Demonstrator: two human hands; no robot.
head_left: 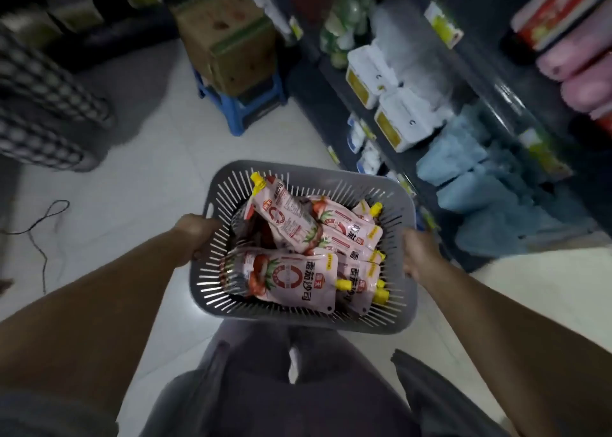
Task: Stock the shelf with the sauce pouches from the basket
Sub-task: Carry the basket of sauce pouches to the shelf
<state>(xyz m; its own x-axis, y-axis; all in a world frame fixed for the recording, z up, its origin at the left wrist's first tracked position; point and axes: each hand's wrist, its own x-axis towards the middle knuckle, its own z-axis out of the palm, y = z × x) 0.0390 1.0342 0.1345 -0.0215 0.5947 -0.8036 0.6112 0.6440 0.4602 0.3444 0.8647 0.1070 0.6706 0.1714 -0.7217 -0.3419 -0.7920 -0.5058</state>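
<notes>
A grey slotted plastic basket (390,320) hangs in front of me above the floor, carried between both hands. My left hand (195,234) grips its left rim at the handle slot. My right hand (419,256) grips the right rim. Inside lie several pink-and-white sauce pouches (291,277) with yellow caps, piled loosely; one pouch (286,216) leans up against the far wall. The dark shelf unit (480,82) runs along my right.
The shelves hold white boxed goods (407,121), pale blue packs (470,178) and pink packs (583,72). A cardboard box (228,39) sits on a blue stool (241,108) ahead. A checkered bag (43,105) stands at left, and a black cable (43,231) lies on the white floor.
</notes>
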